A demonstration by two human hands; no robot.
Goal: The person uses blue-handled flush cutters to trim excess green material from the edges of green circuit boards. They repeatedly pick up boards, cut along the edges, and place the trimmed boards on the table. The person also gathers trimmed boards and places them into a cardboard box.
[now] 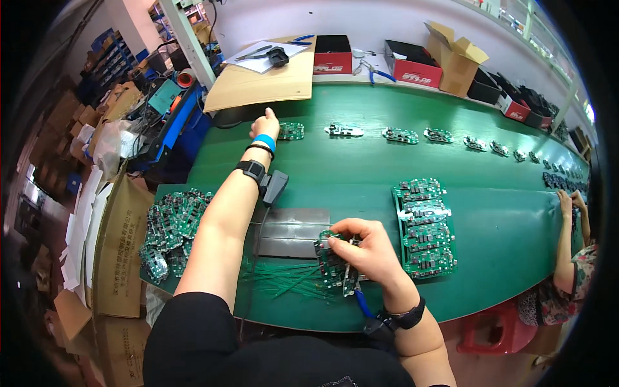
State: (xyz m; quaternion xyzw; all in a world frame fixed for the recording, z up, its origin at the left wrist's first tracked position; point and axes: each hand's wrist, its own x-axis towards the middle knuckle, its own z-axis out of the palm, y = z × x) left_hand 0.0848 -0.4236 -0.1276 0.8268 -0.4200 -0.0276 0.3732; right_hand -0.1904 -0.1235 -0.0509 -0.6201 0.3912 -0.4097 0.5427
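Note:
My left hand (265, 126) is stretched far out over the green bench, beside the left end of a populated green circuit board (292, 131). Its fingers are too hidden to tell whether they hold anything. Close to me, my right hand (369, 250) is closed, thumb and fingers pinching a green circuit board (331, 261) with dark components. Under that hand a blue tool handle (362, 303) sticks out; whether the palm grips it is hidden. Thin green board strips (284, 278) lie scattered left of the right hand, by a grey metal plate (293, 233).
A heap of circuit boards (171, 226) sits left of my left forearm. Joined boards (425, 235) are stacked right of my right hand. A row of single boards (400, 135) runs rightward, towards another person's hands (570, 201). Red boxes (412, 64) and cardboard (258, 87) line the back.

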